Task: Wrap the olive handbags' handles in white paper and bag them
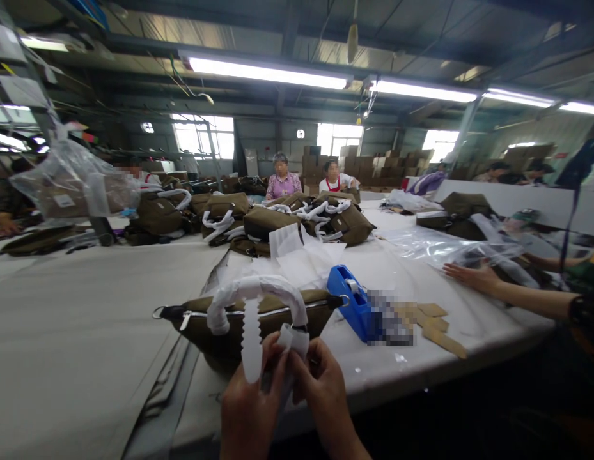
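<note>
An olive-brown handbag (201,338) with a zipped top stands on the table in front of me. Its near handle (258,286) arches up, wrapped in white paper. At the handle's right end, my left hand (251,402) and my right hand (323,383) pinch a piece of white wrapping (293,340) from both sides. A white strip with a serrated edge (251,335) rises beside my left fingers; whether those fingers grip it I cannot tell. A blue tape dispenser (357,306) sits right of the bag.
White wrapping sheets (309,259) lie behind the bag, with several similar bags (272,223) piled beyond. Brown card pieces (440,329) lie to the right. A co-worker's hand (474,278) touches clear plastic (435,246). A post (101,231) stands at the left.
</note>
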Tool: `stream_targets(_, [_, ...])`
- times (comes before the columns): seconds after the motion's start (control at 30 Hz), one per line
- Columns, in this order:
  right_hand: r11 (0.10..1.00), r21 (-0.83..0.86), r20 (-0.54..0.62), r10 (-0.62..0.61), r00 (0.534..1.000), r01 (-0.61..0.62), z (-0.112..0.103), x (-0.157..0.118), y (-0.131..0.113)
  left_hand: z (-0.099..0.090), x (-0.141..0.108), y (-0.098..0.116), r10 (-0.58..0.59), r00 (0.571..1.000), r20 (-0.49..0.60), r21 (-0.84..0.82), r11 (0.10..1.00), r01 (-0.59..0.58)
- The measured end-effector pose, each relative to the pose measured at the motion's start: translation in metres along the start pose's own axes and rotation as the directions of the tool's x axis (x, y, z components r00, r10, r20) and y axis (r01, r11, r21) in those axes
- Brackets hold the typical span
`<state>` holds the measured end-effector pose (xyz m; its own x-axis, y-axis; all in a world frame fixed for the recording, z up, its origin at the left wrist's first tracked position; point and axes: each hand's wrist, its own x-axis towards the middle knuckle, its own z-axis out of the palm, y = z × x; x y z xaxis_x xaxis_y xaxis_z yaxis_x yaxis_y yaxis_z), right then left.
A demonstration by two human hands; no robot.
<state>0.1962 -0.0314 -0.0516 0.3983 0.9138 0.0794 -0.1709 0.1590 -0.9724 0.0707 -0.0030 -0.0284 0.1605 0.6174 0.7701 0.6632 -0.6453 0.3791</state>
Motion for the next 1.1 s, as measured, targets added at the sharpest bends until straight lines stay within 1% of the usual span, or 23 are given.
stream_targets(0.1, [0.999,0.038,0.027,-0.016,1.0,0.014,-0.001,-0.001,0.003,-0.001,0.001,0.002,0.107,0.994,-0.023,0.057,0.993,-0.106])
stream_targets(0.17, [0.999,0.043,0.023,-0.014,1.0,0.013,-0.001,-0.001,0.006,0.0,0.0,0.003,0.172,0.985,-0.028,0.081,0.982,-0.17])
stream_targets(0.27, [1.0,0.007,-0.033,0.002,0.999,-0.002,0.001,0.0,0.007,0.003,-0.004,0.004,0.251,0.967,-0.042,0.089,0.965,-0.247])
stream_targets(0.33, [1.0,-0.022,-0.068,0.003,0.998,-0.004,0.002,0.0,0.005,0.004,-0.006,0.004,0.276,0.96,-0.049,0.06,0.96,-0.273])
stream_targets(0.4, [1.0,-0.031,-0.069,0.005,0.998,-0.007,0.002,0.002,0.001,0.001,-0.006,0.002,0.234,0.972,-0.024,-0.031,0.972,-0.235])
stream_targets(0.43, [1.0,-0.021,-0.052,0.014,0.999,-0.015,0.001,0.002,-0.001,-0.002,-0.005,-0.001,0.177,0.984,0.02,-0.103,0.979,-0.174])
stream_targets(0.47, [1.0,-0.003,-0.027,0.028,0.999,-0.028,0.0,0.003,-0.004,-0.006,-0.002,-0.005,0.094,0.992,0.078,-0.179,0.981,-0.079])
stream_targets(0.5, [0.999,0.018,0.003,0.046,0.999,-0.046,-0.002,0.005,-0.006,-0.011,0.002,-0.01,-0.002,0.99,0.144,-0.242,0.97,0.037])
stream_targets(0.53, [0.997,0.041,0.033,0.068,0.997,-0.069,-0.004,0.006,-0.009,-0.016,0.006,-0.015,-0.098,0.973,0.21,-0.286,0.945,0.158])
stream_targets(0.57, [0.994,0.061,0.058,0.09,0.994,-0.094,-0.006,0.007,-0.012,-0.02,0.012,-0.021,-0.181,0.944,0.277,-0.319,0.909,0.268])
stream_targets(0.6, [0.99,0.078,0.08,0.108,0.991,-0.115,-0.007,0.008,-0.014,-0.023,0.017,-0.025,-0.237,0.906,0.351,-0.347,0.866,0.361])
stream_targets(0.63, [0.988,0.09,0.099,0.119,0.988,-0.128,-0.008,0.009,-0.015,-0.025,0.021,-0.027,-0.256,0.858,0.445,-0.379,0.814,0.439])
stream_targets(0.67, [0.986,0.097,0.112,0.123,0.986,-0.134,-0.008,0.009,-0.016,-0.025,0.024,-0.026,-0.236,0.8,0.552,-0.414,0.755,0.508])
stream_targets(0.7, [0.987,0.097,0.119,0.118,0.986,-0.13,-0.008,0.01,-0.016,-0.024,0.026,-0.024,-0.193,0.73,0.655,-0.443,0.685,0.578])
stream_targets(0.73, [0.99,0.09,0.116,0.102,0.988,-0.112,-0.008,0.01,-0.015,-0.021,0.026,-0.019,-0.155,0.664,0.731,-0.463,0.603,0.65])
stream_targets(0.77, [0.994,0.074,0.102,0.078,0.992,-0.086,-0.008,0.01,-0.014,-0.017,0.024,-0.013,-0.139,0.614,0.777,-0.474,0.513,0.716])
stream_targets(0.8, [0.997,0.048,0.08,0.052,0.995,-0.056,-0.007,0.01,-0.013,-0.013,0.021,-0.006,-0.156,0.587,0.795,-0.484,0.421,0.767])
stream_targets(0.87, [1.0,-0.029,0.025,0.005,1.0,-0.005,-0.008,0.009,-0.01,-0.005,0.016,0.006,-0.251,0.563,0.788,-0.508,0.253,0.823])
stream_targets(0.9, [0.998,-0.067,0.006,-0.017,1.0,0.017,-0.009,0.008,-0.008,-0.001,0.013,0.01,-0.291,0.554,0.78,-0.519,0.194,0.832])
stream_targets(0.97, [0.993,-0.102,-0.023,-0.06,0.998,0.057,-0.013,0.003,-0.004,0.002,0.011,0.015,-0.337,0.547,0.767,-0.536,0.133,0.834])
stream_targets(1.03, [0.993,-0.091,-0.045,-0.085,0.995,0.08,-0.017,-0.005,0.001,0.003,0.012,0.016,-0.355,0.537,0.765,-0.539,0.103,0.836])
stream_targets(1.1, [0.997,-0.055,-0.026,-0.062,0.998,0.06,-0.019,-0.017,0.007,0.002,0.014,0.017,-0.36,0.527,0.77,-0.542,0.069,0.838])
